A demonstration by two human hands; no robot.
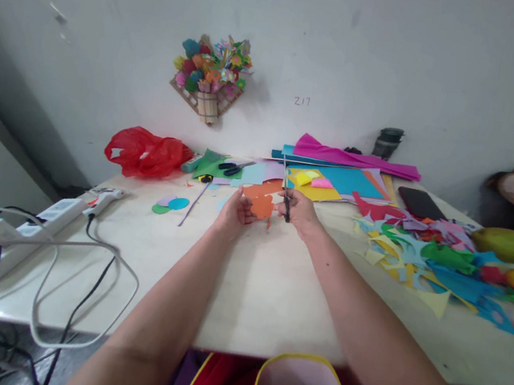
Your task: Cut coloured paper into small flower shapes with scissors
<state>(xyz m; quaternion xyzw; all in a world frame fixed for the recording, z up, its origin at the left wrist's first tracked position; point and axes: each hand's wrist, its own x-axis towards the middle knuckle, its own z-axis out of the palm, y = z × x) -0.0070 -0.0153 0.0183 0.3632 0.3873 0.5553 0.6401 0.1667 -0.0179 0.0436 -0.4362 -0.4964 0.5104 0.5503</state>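
An orange paper cutout (pixel 262 205) with a wavy edge is between my two hands, over the middle of the table. My left hand (pixel 235 214) grips its left edge between thumb and fingers. In my right hand (pixel 299 212) is a pair of scissors (pixel 286 204), held upright with the blades pointing away toward the wall. The fingers of that hand also reach the right edge of the orange paper. Small orange scraps lie just below the cutout. Left of my hands, green, lilac and blue paper circles (pixel 178 203) lie on the table.
A power strip (pixel 55 216) with loose cables takes up the left side. Behind my hands are a red plastic bag (pixel 144 152), dark-handled scissors (pixel 231 168) and coloured sheets (pixel 360 183). To the right lie paper scraps (pixel 451 257), a phone (pixel 422 204) and yellowish fruit (pixel 505 245).
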